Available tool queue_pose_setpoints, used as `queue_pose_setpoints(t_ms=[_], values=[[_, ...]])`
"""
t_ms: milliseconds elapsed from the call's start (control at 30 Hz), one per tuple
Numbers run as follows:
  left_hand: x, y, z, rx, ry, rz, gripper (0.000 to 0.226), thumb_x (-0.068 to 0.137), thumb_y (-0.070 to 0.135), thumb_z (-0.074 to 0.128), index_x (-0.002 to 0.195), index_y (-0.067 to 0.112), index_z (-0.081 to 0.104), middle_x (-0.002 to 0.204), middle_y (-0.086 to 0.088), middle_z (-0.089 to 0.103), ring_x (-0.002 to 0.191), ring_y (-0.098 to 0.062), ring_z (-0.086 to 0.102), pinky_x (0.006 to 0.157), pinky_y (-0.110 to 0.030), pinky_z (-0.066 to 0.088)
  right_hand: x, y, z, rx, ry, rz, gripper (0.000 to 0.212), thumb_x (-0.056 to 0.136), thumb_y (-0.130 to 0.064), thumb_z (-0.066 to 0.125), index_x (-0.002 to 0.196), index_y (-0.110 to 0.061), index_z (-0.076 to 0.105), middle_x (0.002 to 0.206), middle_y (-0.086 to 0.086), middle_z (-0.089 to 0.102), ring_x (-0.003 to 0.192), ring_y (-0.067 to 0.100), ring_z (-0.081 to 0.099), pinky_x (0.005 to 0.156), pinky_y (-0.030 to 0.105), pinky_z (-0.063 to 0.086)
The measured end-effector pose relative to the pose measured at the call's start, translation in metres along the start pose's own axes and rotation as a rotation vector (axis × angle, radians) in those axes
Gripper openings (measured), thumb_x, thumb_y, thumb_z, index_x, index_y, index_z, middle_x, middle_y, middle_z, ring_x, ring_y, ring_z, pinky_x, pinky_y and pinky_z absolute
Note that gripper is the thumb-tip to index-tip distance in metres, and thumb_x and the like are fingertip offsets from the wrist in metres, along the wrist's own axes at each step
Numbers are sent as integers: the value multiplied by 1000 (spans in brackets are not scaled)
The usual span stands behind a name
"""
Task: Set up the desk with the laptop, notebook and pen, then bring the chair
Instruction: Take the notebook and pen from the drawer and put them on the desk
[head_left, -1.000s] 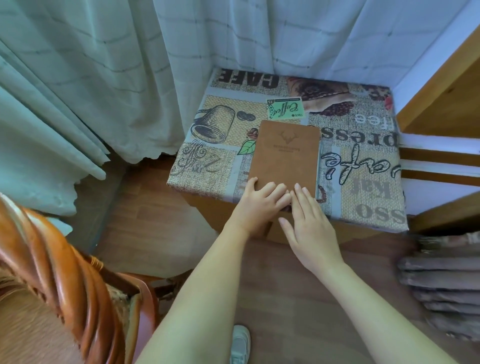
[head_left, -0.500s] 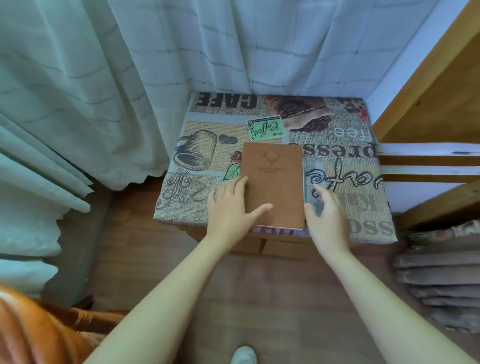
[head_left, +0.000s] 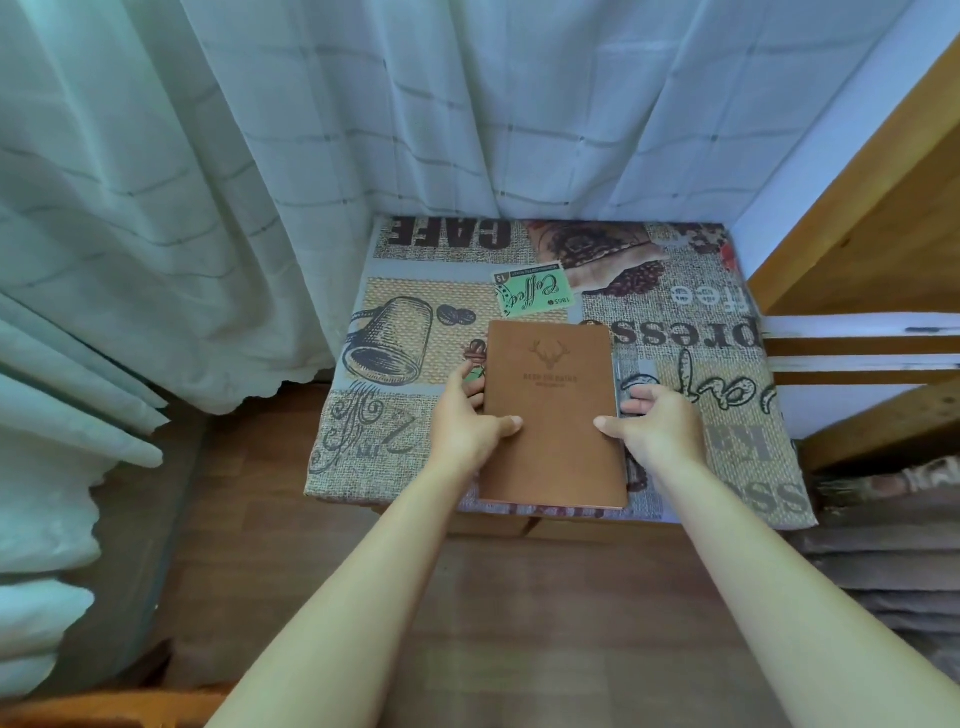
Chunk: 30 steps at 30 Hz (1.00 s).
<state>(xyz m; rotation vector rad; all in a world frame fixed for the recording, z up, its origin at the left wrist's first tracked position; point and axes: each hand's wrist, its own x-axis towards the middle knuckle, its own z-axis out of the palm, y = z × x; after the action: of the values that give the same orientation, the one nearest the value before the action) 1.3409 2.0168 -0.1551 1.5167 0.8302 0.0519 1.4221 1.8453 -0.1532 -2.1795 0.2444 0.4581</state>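
Note:
A brown notebook (head_left: 553, 410) with a stamped deer head lies on the small desk (head_left: 727, 395), which wears a coffee-print cloth. Its near edge reaches the desk's front edge. My left hand (head_left: 467, 421) grips the notebook's left side, thumb on the cover and fingers under the edge. Opposite it, my right hand (head_left: 654, 423) holds the right side the same way. No laptop or pen shows in the head view.
White checked curtains (head_left: 363, 156) hang behind and left of the desk. A wooden frame with white slats (head_left: 857, 343) stands close on the right, folded fabric (head_left: 883, 551) below it. A strip of wooden chair (head_left: 104, 712) shows at the bottom left. Wood floor lies in front.
Both hands shifted from the notebook's near end to its two sides and took hold of it. The view moved closer to the desk, and the chair slid almost out of frame.

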Motion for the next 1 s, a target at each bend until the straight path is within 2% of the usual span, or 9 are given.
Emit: queue_pose_setpoints(t_ms=[67,200,333,400,533,667,733,833,1000], values=[[4,4,-3,-68,-18,-43,86,70,-8,76,142,15,35,128,-2,54,116,-18,53,98,-39,48,5,-6,-1,34,-19,68,61,67,-6,82,122,-4,56,114,9,64,100,23,59,96,38,46],[6,5,-8,-163,-143,-62,67,75,-5,73,133,18,49,125,-4,59,111,-22,59,90,-41,54,9,-7,-9,132,-62,135,51,68,-2,80,116,-4,61,109,8,65,91,18,57,81,28,41],[-1,2,-9,-254,-278,-112,65,83,-3,66,130,32,39,113,-10,68,97,-25,68,68,-33,58,6,-5,-9,248,-84,144,39,75,-6,76,112,-3,63,102,5,61,93,18,56,84,29,44],[-3,1,-9,-295,-315,-123,66,84,-3,64,130,35,36,107,-12,71,93,-27,69,69,-38,59,4,-3,-6,296,-73,140,28,77,-8,74,103,-6,65,100,5,63,92,19,58,84,30,46],[-8,2,-12,-321,-312,-112,66,83,-6,64,128,36,39,105,-14,72,94,-30,69,80,-49,57,2,4,-3,365,-68,144,12,79,-12,74,80,-19,63,101,6,68,97,22,64,91,39,51],[-15,0,-15,-360,-176,-124,69,82,-12,61,136,25,39,102,-15,72,87,-28,70,67,-39,58,-8,13,-3,294,-77,65,8,81,-17,69,85,-21,64,95,3,70,91,20,66,89,46,53],[-18,-4,-20,-397,-115,-152,67,83,-12,60,135,25,39,100,-12,72,78,-22,71,58,-35,57,-18,17,-4,250,-150,27,26,76,-9,67,101,-17,64,100,1,67,94,19,65,89,44,53],[-24,-11,-25,-417,-100,-187,69,85,-11,58,137,29,37,102,-10,71,77,-22,71,61,-39,57,-29,16,-8,184,-278,6,48,71,6,63,116,-11,60,105,1,66,97,17,63,89,39,54],[-28,-14,-25,-438,-79,-200,69,84,-8,60,136,32,38,98,-8,72,74,-20,72,57,-40,57,-28,12,-7,44,-240,-40,52,70,10,66,118,-9,61,99,2,66,93,19,63,80,33,54]])
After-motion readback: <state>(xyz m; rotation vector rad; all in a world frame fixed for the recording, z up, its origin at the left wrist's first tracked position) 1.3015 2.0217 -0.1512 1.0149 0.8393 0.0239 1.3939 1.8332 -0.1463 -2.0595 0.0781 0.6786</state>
